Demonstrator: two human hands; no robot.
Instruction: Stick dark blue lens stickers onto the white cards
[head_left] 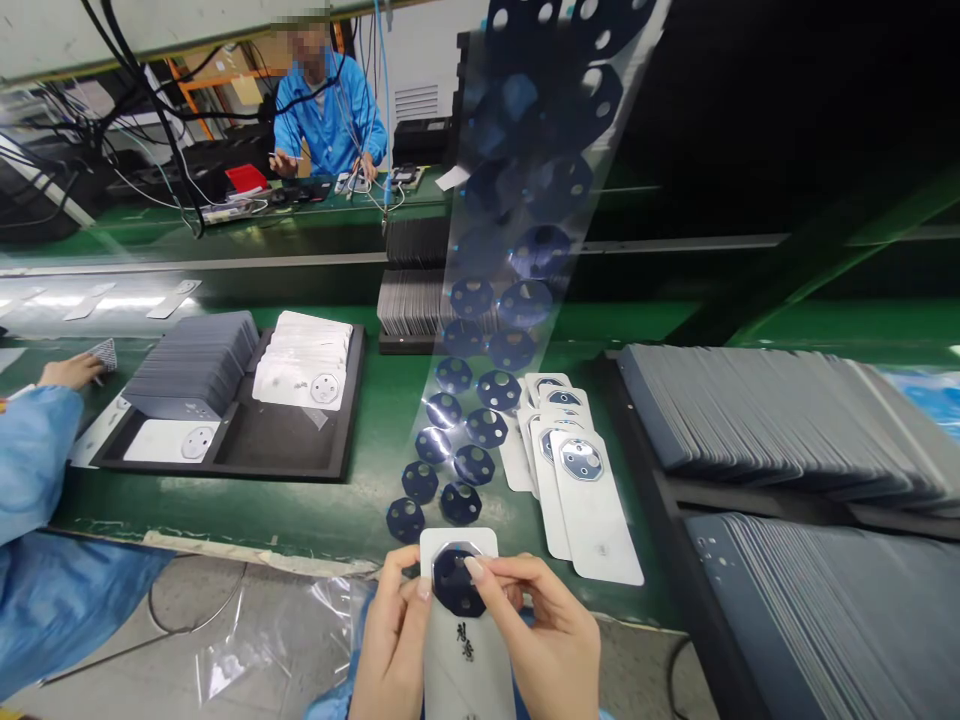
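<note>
A white phone back cover (465,675) with dark lettering is held upright at the bench's front edge. My left hand (391,632) grips its left edge between thumb and fingers. Over the cover's upper part lies a dark octagonal film (452,590) with round holes. My right hand (551,625) has thumb and forefinger pinched together at the film's upper right edge. Just beyond the cover hangs a transparent strip (480,395) carrying rows of similar dark films. To its right, several white covers (607,530) with octagonal camera areas overlap in a pile.
Black trays (660,490) packed with grey covers stand at the right. Another tray (349,410) at the left holds grey and white covers. A co-worker's hand (71,372) reaches in at far left. Across the line sits a person in blue (330,120). Cables (161,100) hang upper left.
</note>
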